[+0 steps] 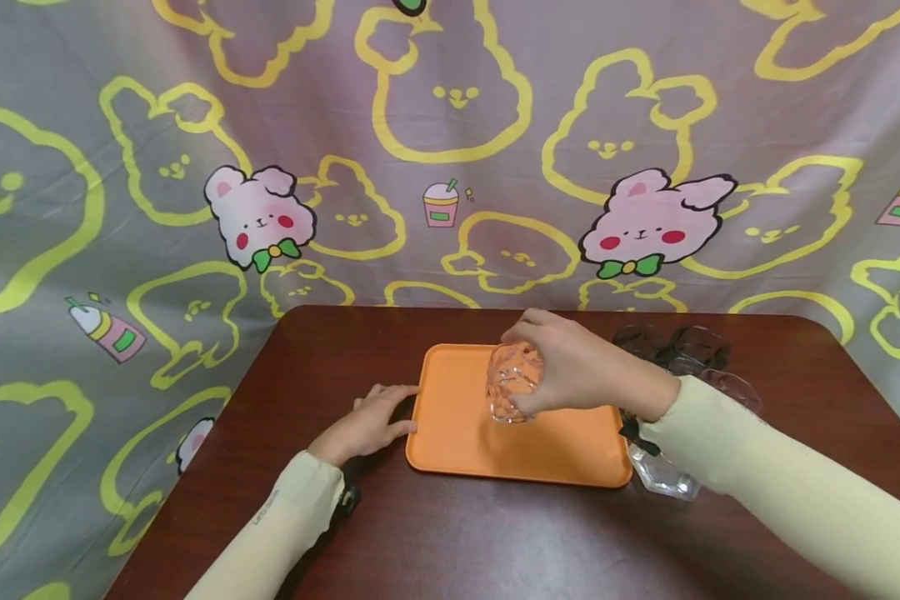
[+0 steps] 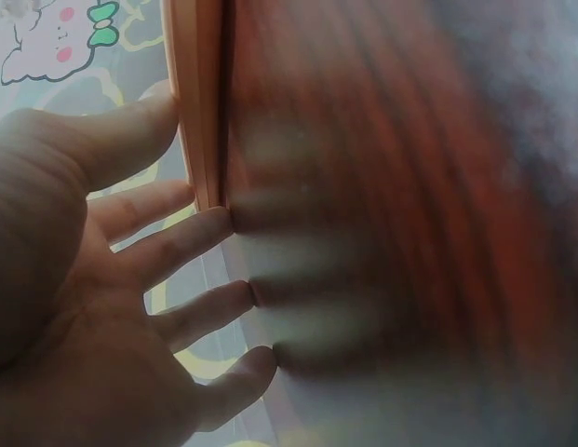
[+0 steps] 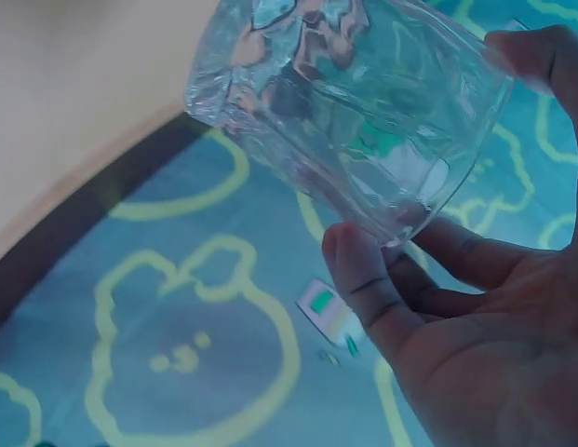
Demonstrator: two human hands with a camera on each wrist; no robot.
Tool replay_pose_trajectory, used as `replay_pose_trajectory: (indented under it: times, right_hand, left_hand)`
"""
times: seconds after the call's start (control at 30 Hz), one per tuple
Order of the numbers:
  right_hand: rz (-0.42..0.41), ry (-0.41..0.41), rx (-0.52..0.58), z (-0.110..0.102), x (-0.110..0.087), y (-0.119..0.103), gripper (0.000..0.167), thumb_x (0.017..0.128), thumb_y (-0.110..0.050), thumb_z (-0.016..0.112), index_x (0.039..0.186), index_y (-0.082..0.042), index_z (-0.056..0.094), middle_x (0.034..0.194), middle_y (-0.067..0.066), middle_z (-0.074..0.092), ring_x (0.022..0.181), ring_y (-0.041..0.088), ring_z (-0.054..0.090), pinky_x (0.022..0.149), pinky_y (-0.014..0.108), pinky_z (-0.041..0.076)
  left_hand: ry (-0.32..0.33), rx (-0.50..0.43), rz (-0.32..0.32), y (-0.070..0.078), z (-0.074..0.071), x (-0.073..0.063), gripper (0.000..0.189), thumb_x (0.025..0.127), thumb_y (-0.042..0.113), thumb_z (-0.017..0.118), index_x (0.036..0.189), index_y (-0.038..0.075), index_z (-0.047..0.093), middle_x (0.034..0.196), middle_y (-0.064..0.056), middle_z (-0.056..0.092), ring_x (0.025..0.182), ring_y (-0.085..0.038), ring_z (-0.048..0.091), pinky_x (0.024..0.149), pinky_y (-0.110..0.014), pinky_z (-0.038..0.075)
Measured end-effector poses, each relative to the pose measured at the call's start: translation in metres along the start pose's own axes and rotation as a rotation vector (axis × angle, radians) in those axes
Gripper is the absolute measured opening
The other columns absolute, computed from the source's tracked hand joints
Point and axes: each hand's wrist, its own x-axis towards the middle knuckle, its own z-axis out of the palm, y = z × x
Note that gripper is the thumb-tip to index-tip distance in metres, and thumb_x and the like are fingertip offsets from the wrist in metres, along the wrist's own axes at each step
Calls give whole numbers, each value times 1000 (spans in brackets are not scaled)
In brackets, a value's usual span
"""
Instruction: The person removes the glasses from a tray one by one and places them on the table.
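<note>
A clear faceted glass (image 1: pixel 508 379) is in my right hand (image 1: pixel 577 367), over the middle of an orange tray (image 1: pixel 450 417). In the right wrist view, thumb and fingers grip the glass (image 3: pixel 335 140) near one end, and its thicker end points away from the palm. A shadow on the tray suggests the glass is raised, though the gap is hard to judge. My left hand (image 1: pixel 363 422) lies at the tray's left edge, thumb and fingers spread. The left wrist view shows the thumb against the tray's rim (image 2: pixel 197 102), with other fingertips on the tabletop.
Right of the tray stand several clear glasses, partly hidden by the right forearm: one at the back (image 1: pixel 697 346), one farther right (image 1: pixel 735 390), and an angular one (image 1: pixel 663 477) by the tray's corner. A patterned curtain (image 1: pixel 495 192) hangs behind the dark wooden table (image 1: pixel 322 358).
</note>
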Motion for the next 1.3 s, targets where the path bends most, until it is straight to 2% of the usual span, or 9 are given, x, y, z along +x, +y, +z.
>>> replay_pose_trajectory:
  times: [0.23, 0.37, 0.63, 0.8, 0.97, 1.1, 1.17, 1.3]
  right_hand:
    - [29, 59, -51, -29, -28, -1, 68, 57, -42, 84, 113, -11, 61, 103, 0, 53, 87, 19, 54, 73, 37, 46]
    - [61, 72, -94, -41, -43, 2, 66, 59, -41, 83, 115, -13, 60, 107, 0, 52, 91, 20, 53, 75, 41, 46]
    - [109, 125, -138, -57, -74, 13, 56, 59, -35, 83, 107, -13, 64, 98, -4, 52, 77, 10, 50, 63, 30, 44]
    - [153, 158, -195, -70, -96, 19, 61, 56, -36, 87, 108, -13, 64, 101, -3, 53, 76, 11, 52, 66, 35, 44]
    - [161, 207, -276, -82, -122, 30, 69, 48, -39, 91, 108, -16, 66, 100, -8, 54, 83, 14, 54, 69, 39, 43]
    - [194, 245, -313, -89, -148, 38, 80, 37, -40, 94, 108, -13, 67, 100, -6, 55, 84, 15, 53, 70, 25, 39]
    - [190, 285, -313, -90, -162, 44, 84, 32, -41, 95, 106, -11, 67, 100, -6, 56, 85, 9, 51, 69, 20, 35]
    - [131, 398, -299, -84, -187, 57, 85, 22, -29, 92, 100, -6, 68, 96, -8, 56, 85, -8, 42, 64, 17, 34]
  left_hand:
    - [-7, -19, -7, 1, 0, -1, 61, 90, 32, 65, 143, 18, 41, 142, -3, 43, 128, -26, 34, 97, -60, 24]
    - [-10, -27, -8, 0, 0, -2, 61, 90, 31, 65, 144, 18, 40, 143, -3, 42, 129, -26, 33, 97, -61, 23]
    - [-8, -27, -3, 0, 0, -4, 61, 90, 31, 65, 144, 17, 41, 142, -2, 43, 127, -26, 34, 97, -58, 25]
    - [-1, -17, 6, 0, 0, -2, 60, 90, 31, 65, 143, 17, 41, 141, -2, 44, 126, -25, 35, 96, -57, 26]
    - [2, -16, 12, 2, -1, -2, 60, 90, 31, 65, 143, 16, 41, 141, -3, 44, 126, -26, 35, 95, -57, 26]
    - [-2, -12, 5, 2, -2, -1, 60, 90, 31, 65, 143, 17, 41, 142, -4, 43, 127, -26, 35, 96, -58, 25]
    - [-7, -11, -3, 2, -2, -1, 60, 90, 31, 65, 143, 17, 41, 142, -4, 43, 127, -26, 35, 97, -57, 25]
    - [-13, -17, -11, 0, -1, -1, 60, 90, 32, 65, 144, 18, 41, 142, -4, 43, 128, -27, 34, 97, -57, 24]
